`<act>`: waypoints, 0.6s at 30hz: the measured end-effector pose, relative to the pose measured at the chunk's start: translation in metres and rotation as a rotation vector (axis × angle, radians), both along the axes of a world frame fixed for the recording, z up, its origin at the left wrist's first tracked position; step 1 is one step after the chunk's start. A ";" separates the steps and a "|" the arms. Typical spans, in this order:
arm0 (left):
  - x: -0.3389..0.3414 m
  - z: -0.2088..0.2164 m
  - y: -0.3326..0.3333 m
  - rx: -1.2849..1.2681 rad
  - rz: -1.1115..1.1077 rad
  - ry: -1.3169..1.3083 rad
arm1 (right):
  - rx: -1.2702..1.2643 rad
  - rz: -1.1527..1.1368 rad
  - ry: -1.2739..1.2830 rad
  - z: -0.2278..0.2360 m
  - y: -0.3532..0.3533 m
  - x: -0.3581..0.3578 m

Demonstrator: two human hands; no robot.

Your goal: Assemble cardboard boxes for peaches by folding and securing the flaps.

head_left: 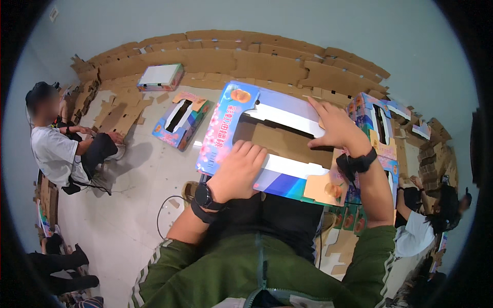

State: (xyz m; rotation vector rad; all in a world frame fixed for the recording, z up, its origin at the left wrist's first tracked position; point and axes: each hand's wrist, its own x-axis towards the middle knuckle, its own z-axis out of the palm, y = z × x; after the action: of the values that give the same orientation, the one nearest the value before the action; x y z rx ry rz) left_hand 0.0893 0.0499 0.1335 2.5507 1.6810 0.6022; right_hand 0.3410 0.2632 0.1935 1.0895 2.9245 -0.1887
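Note:
A printed cardboard fruit box (209,137), blue and pink with peach pictures, is held tilted in front of me above my lap. Its top has a wide opening between white inner flaps, showing the bare brown inside. My left hand (237,172) curls its fingers over the near flap beside the opening. At the box's far right corner, my right hand (340,127) grips the edge, thumb at the opening and fingers spread over the far flap. Part of the right end lies hidden behind that hand and wrist.
Two more printed boxes stand on the floor ahead left, one closer (197,134) and one farther (149,77). Stacked boxes (363,110) are at my right. Flattened brown cardboard (215,61) lines the wall. People sit at left (59,149) and right (416,231). A cable (160,208) lies near my foot.

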 end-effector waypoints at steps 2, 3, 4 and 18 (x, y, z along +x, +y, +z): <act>0.006 0.008 -0.001 -0.010 -0.003 0.020 | -0.006 0.012 0.042 -0.012 0.004 0.013; 0.011 0.014 -0.004 0.011 0.063 0.133 | 0.014 -0.020 0.030 -0.013 0.002 0.012; 0.016 0.016 -0.005 0.032 0.128 0.245 | 0.033 -0.052 0.018 -0.013 0.001 0.012; 0.071 -0.011 0.020 -0.013 -0.111 -0.017 | 0.062 0.007 -0.003 -0.011 0.020 0.006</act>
State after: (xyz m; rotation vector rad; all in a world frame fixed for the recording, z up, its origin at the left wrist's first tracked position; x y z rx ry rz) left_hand 0.1602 0.0698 0.1229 2.6011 1.5211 0.6020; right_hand 0.3471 0.2830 0.1829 1.0864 2.9499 -0.0962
